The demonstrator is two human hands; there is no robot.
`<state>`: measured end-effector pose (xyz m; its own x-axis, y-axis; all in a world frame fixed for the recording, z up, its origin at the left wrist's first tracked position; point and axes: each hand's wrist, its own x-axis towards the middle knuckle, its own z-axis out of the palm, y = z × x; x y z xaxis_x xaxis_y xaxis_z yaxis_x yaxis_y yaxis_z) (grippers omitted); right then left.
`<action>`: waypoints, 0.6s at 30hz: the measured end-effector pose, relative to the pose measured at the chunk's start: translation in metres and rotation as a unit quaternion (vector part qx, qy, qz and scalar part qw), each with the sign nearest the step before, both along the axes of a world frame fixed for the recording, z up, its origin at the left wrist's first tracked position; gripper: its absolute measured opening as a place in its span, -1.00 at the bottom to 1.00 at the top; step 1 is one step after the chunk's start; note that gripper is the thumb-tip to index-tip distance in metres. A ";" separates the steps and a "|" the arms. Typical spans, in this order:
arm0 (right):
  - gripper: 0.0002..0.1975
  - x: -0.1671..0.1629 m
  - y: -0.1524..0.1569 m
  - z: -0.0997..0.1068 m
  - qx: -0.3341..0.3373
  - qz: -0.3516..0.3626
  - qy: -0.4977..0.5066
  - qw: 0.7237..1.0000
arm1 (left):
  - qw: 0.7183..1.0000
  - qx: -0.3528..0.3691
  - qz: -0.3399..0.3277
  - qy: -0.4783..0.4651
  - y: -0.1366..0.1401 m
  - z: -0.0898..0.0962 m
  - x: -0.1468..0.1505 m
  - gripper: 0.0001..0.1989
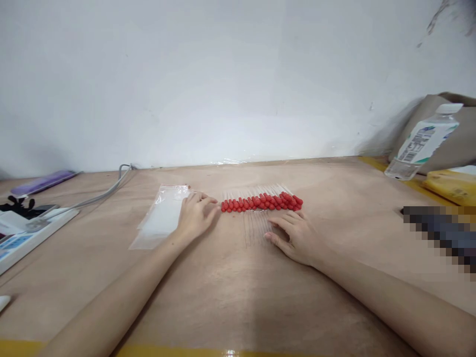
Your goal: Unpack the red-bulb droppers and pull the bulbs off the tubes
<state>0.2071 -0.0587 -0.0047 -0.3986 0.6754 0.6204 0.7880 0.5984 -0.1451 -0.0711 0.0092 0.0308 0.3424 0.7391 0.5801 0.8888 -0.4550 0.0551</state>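
Observation:
A row of red rubber bulbs (256, 202) with thin clear stems, which look like droppers, lies across the middle of the table. The stems point toward the wall. In front of the row lie several thin clear tubes (253, 229). At the row's left end is my left hand (196, 214), its fingers loosely bent and apart, holding nothing I can see. My right hand (293, 235) rests at the right side of the clear tubes, thumb and index finger apart; whether it touches them I cannot tell. Flat clear plastic bags (158, 218) lie partly behind my left hand.
A white power strip (48, 225) with a grey cable (107, 191) and a purple case (43, 183) are at the left. To the right stand a tilted bottle (424, 141) and a grey-brown bag (461, 134), beside a yellow packet (451, 186). A white wall (238, 84) closes off the back.

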 end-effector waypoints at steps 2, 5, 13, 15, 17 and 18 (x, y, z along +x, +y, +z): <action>-0.72 0.001 0.002 -0.002 -0.011 -0.006 0.012 1.000 | 0.999 0.016 -0.024 0.023 -0.003 -0.010 0.010 -0.74; -0.74 0.002 0.004 -0.004 -0.022 -0.019 0.026 0.999 | 0.997 0.033 -0.053 0.037 -0.002 -0.018 0.015 -0.77; -0.74 0.000 0.003 -0.002 -0.030 -0.022 0.037 0.999 | 0.997 0.042 -0.058 -0.018 0.004 -0.022 0.015 -0.83; -0.74 0.000 0.002 -0.001 -0.026 -0.022 0.038 0.999 | 0.997 0.058 -0.048 -0.026 0.002 -0.021 0.016 -0.83; -0.75 0.000 0.002 -0.001 -0.020 -0.020 0.043 0.999 | 0.996 0.073 -0.042 -0.039 -0.001 -0.020 0.016 -0.83; -0.75 0.001 0.002 -0.001 -0.017 -0.020 0.048 0.998 | 0.995 0.081 -0.039 -0.049 -0.002 -0.019 0.015 -0.83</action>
